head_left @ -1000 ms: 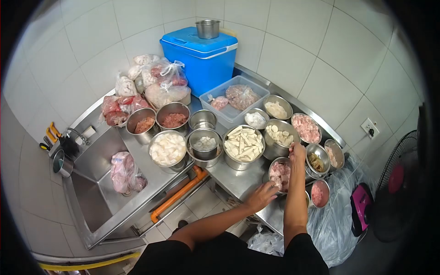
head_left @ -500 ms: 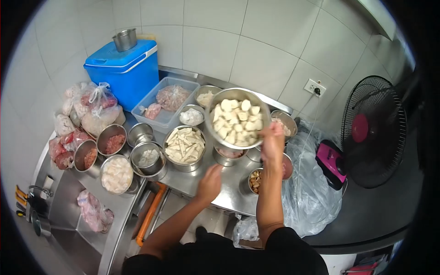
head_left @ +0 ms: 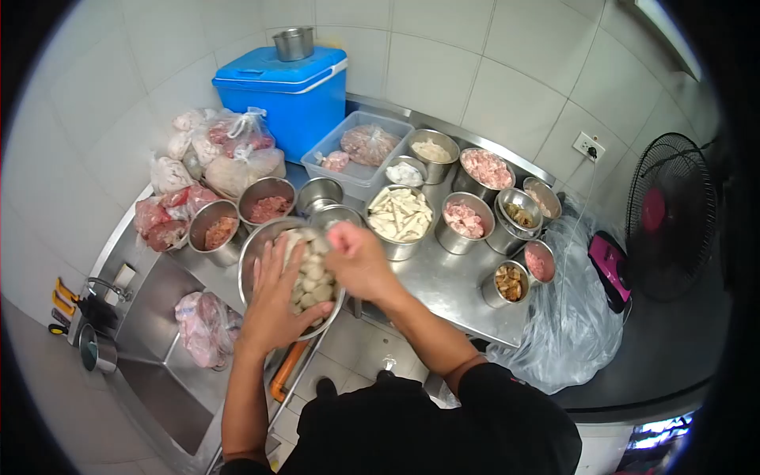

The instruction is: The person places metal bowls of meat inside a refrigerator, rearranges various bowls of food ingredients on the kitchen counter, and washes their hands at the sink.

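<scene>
A steel bowl [head_left: 248, 255] of pale, rounded food chunks [head_left: 315, 279] is at the left of the counter, near the sink edge. My left hand [head_left: 273, 305] lies over the chunks and the bowl's near side, fingers spread. At the bowl's right rim, my right hand [head_left: 356, 260] is closed, slightly blurred, with its thumb and fingers on the edge. Just right of it stands a steel pot of white strips [head_left: 400, 214]. Steel pots of minced meat [head_left: 220, 232] are left of and behind the bowl, which partly hides the containers under it.
A steel sink [head_left: 170, 380] with a bagged pink lump [head_left: 207, 326] is at the lower left. Behind are a blue cooler [head_left: 281, 99] and a clear plastic tub [head_left: 360, 170]. Several steel pots of meat [head_left: 463, 220] stand right, beside plastic sheeting [head_left: 562, 317] and a fan [head_left: 673, 214].
The bowl of chunks has moved left and closer to me, from above the pots to the sink side. My left hand has come onto its chunks. The view has shifted.
</scene>
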`<state>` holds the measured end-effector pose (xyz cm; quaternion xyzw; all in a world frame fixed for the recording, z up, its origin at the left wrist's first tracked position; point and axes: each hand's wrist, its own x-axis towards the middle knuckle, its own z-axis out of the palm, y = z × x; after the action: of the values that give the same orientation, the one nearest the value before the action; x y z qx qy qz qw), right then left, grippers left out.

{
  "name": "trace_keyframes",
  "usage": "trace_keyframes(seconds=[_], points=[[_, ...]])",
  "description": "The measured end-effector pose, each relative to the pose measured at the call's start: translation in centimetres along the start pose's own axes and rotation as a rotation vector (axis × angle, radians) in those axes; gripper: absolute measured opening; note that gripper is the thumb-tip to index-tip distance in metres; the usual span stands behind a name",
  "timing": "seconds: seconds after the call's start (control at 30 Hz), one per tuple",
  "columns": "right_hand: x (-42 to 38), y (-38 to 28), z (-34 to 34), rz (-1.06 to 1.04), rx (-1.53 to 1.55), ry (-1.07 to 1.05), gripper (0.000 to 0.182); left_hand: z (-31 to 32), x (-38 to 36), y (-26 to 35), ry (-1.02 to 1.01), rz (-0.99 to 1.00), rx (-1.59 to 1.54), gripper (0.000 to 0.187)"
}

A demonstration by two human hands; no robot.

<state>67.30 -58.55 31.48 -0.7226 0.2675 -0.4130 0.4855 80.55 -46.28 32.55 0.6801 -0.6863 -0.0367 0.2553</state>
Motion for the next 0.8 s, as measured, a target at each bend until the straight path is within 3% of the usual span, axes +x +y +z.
trace_keyframes(seconds=[0.07,0.13,0.23,0.3,0.47,0.53,0.7,0.8], points=[[0.9,-2.2,5.5,-0.091,-0.059,-0.076,0.021,-1.1,-2.5,-3.3,0.011,-0.065,-0.027,0.089],[1.3,-3.8,9.8,-0.184,-0.120,-0.219,0.021,-1.5,-5.7,-6.9,0.187,-0.106,0.023,0.087],[2.2,-5.2,18.4,-0.510,-0.220,-0.239,0.020,-0.9,-9.5,-12.9,0.399,-0.145,-0.023,0.082],[2.4,-6.5,23.1,-0.612,-0.355,-0.327,0.016,-0.9,-11.7,-15.6,0.539,-0.201,-0.083,0.080],[0.7,-9.4,32.7,-0.676,-0.573,-0.517,0.013,0.6,-15.6,-22.0,0.717,-0.291,-0.131,0.074],[-0.5,-9.9,35.7,-0.727,-0.641,-0.579,0.013,1.8,-16.7,-23.5,0.903,-0.277,-0.267,0.068],[-2.7,-9.9,41.4,-0.804,-0.792,-0.725,0.012,3.7,-19.5,-25.1,0.951,-0.424,-0.485,0.051],[-4.0,-9.5,43.8,-0.831,-0.852,-0.788,0.013,4.6,-20.3,-25.9,1.058,-0.342,-0.538,0.041]])
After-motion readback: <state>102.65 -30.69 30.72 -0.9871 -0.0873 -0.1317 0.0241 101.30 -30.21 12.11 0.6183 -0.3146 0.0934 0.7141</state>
